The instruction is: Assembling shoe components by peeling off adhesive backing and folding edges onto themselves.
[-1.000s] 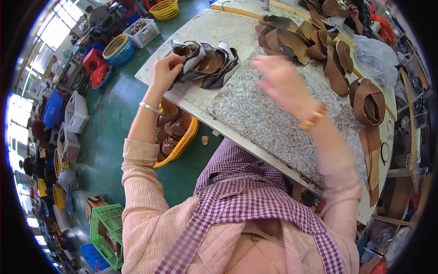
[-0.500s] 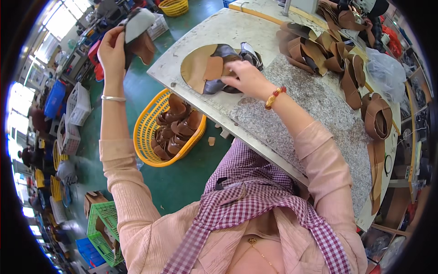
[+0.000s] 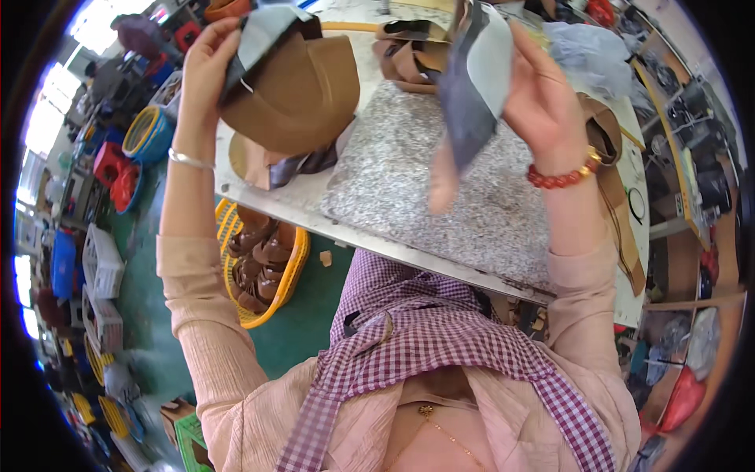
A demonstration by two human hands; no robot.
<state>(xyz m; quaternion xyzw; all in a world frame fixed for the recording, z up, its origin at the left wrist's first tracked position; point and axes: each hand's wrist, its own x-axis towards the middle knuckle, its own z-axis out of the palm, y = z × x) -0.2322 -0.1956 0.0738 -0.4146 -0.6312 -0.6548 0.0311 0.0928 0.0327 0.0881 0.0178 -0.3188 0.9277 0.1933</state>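
Observation:
My left hand (image 3: 206, 71) is raised at the upper left, its fingers closed on the edge of a brown leather shoe upper (image 3: 295, 94) with a pale grey and black lining. Across from it, my right hand (image 3: 543, 106) holds a dark grey leather shoe piece (image 3: 472, 94) with a light grey panel, blurred by motion; some of its fingers are hidden behind the piece. A blurred tan tip hangs below that piece. Partly covered by the brown upper, a tan piece (image 3: 253, 164) and dark leather straps (image 3: 303, 167) lie on the table.
A speckled grey slab (image 3: 417, 181) lies on the white worktable. Folded brown leather uppers (image 3: 413, 59) sit behind it, with another (image 3: 599, 130) at right. Below the table's left edge stands a yellow basket (image 3: 295, 271) of brown leather pieces. Clear plastic (image 3: 586, 63) lies far right.
My left hand has brought the brown upper rightward over the table. My right hand has left the pieces on the table and risen to the right, now gripping a dark grey piece. The view has shifted.

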